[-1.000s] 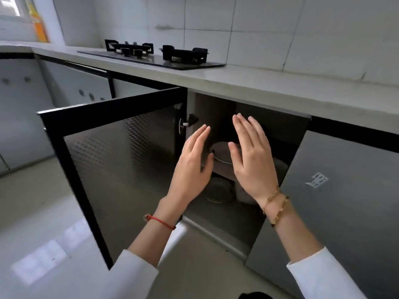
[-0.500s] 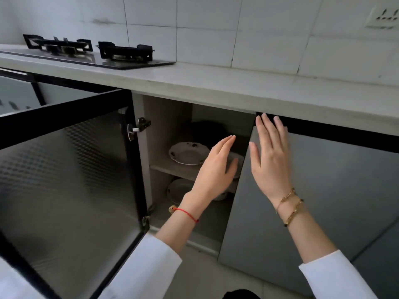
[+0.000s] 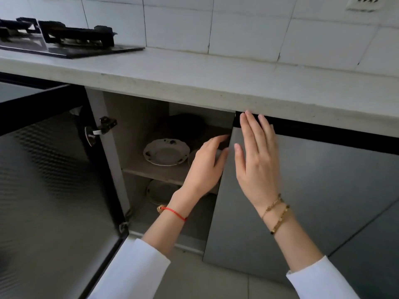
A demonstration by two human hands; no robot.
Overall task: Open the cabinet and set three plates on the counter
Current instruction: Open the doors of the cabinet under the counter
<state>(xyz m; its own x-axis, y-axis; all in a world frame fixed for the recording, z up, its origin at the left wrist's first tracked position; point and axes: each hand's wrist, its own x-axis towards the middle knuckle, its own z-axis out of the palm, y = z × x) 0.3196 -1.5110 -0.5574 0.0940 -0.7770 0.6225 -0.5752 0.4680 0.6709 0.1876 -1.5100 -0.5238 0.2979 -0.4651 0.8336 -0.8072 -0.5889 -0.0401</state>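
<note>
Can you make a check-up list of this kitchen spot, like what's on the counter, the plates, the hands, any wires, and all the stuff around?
Surface: counter, no plates on it yet.
Job's things: left cabinet door open; patterned plate on upper shelf; another plate below; right door shut.
Clutter: nothing seen.
Hands: left hand reaches into cabinet, empty; right hand flat in front of the right door.
Cables: nothing seen.
Surroundings: gas stove, tiled wall, wall socket.

Both arms in white long sleeves — left wrist bears a red cord bracelet [image 3: 174, 213] with a small gold charm, right wrist two gold chain bracelets [image 3: 276, 214].
</note>
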